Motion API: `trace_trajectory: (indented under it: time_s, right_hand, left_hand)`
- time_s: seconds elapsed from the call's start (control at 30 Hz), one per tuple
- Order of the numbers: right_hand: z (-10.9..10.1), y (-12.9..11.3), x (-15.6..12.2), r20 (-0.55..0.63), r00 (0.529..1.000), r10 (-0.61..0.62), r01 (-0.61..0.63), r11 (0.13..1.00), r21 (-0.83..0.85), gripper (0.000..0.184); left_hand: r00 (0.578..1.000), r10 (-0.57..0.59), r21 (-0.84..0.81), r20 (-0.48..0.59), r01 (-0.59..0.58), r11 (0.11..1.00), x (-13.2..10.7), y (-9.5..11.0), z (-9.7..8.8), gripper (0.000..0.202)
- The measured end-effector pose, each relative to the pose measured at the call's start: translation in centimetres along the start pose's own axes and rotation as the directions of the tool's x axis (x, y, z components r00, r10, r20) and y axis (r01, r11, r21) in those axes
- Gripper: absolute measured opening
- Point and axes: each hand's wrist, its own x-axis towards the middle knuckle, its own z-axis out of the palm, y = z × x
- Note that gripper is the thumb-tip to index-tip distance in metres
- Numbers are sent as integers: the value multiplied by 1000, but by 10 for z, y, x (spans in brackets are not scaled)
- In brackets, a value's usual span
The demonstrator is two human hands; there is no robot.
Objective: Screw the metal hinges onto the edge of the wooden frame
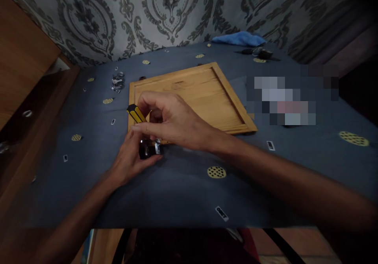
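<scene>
My right hand grips a screwdriver with a yellow and black handle near the left end of a framed wooden panel. The tool's tip is hidden behind my fingers. Just below, my left hand is curled with thumb and fingers around a shiny metal hinge at the panel's near left corner. My two hands touch or nearly touch by the screwdriver. The panel lies flat on a dark blue cloth.
Several small metal hardware pieces lie in a pile left of the panel. At the back right are a blue cloth and a dark tool. A blurred-out patch covers something on the right. Wooden furniture stands along the left.
</scene>
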Motion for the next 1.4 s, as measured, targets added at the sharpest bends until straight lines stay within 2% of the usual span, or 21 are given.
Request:
trace_trajectory:
  time_s: [0.17, 0.27, 0.47, 0.53, 0.63, 0.7, 0.97, 1.13, 1.4]
  right_hand:
    - [-4, -7, -2, 93, 995, -45, 42, 999, 30, 7]
    - [-4, -9, -2, 126, 992, -30, 23, 998, 58, 16]
    - [4, -6, -2, -21, 999, -32, 32, 999, 7, 30]
    - [3, -6, -2, -18, 999, -43, 43, 999, -8, 26]
    - [1, -7, -3, 52, 998, -47, 49, 999, -25, 12]
    - [1, -6, -3, 57, 997, -47, 48, 999, -16, 11]
    - [8, -4, -3, -180, 983, -29, 34, 999, 24, 26]
    - [3, -8, -2, -195, 980, -34, 28, 999, -34, 29]
    - [4, -1, 0, -179, 981, -77, 46, 985, -169, 30]
  left_hand:
    - [999, 8, 18, -34, -8, 1000, -1, -4, 2, 52]
    - [999, -6, 27, -40, 7, 1000, -2, -6, 3, 56]
    - [996, 38, 29, -81, -36, 999, -3, -7, 5, 47]
    - [996, 36, 26, -83, -33, 999, -2, -7, 5, 49]
    - [999, 23, 10, -48, -23, 1000, -1, -4, 4, 49]
    - [1000, 3, 0, -28, -3, 1000, 0, -2, 3, 48]
    - [998, -67, -51, 0, 67, 996, 1, 1, 0, 48]
    - [996, -85, -87, 13, 86, 992, 1, 5, -1, 51]
    - [998, -59, -85, 19, 61, 995, 1, 4, -2, 52]
